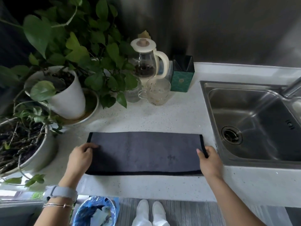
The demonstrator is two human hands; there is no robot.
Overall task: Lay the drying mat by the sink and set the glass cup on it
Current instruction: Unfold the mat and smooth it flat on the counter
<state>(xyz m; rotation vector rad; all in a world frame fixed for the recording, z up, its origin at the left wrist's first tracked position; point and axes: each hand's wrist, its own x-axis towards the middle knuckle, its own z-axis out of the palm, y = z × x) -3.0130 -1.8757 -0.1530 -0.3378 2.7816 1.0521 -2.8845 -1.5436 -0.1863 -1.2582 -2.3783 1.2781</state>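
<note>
A dark grey drying mat (145,152) with black edging lies flat on the white counter, just left of the steel sink (254,121). My left hand (81,158) pinches the mat's left edge. My right hand (210,160) pinches its right edge, thumb on top. A clear glass cup (157,91) with a handle stands upright at the back of the counter, well beyond the mat and apart from both hands.
A glass teapot (146,62) with a cream lid and a green box (182,75) stand behind the cup. A ribbed glass (132,93) sits to its left. Potted plants (65,88) crowd the left side. A faucet (291,88) overhangs the sink. A blue-lined bin (96,211) sits on the floor.
</note>
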